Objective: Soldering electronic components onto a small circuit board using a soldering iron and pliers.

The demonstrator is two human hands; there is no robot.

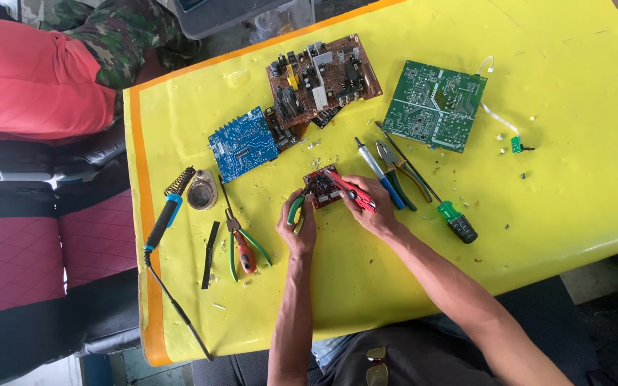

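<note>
The sunglasses [376,355] hanging at the person's chest lie nearest the camera, and from there both forearms reach out over the yellow table [552,214]. The left hand [297,223] is clenched around the green handles of a pair of pliers [297,207], whose nose meets the edge of a small red circuit board [323,191]. The right hand [370,204] grasps a red-handled tool [352,191] and lies across that same board, which sits near the middle of the table, just below the blue circuit board [243,143]. The tool's tip is too small to make out.

To do this step well, I judge the pliers should pinch only the board's edge or 1 part at a time, with the right hand pressing the board flat so it cannot twist.

Around them lie a brown circuit board [322,77], a green circuit board [434,105], a soldering iron [166,214] beside its round stand [202,191], orange-handled pliers [243,250], a green-handled screwdriver [452,218] and blue-handled pliers [395,179]. Another person in a red shirt [33,78] sits at the far left.
</note>
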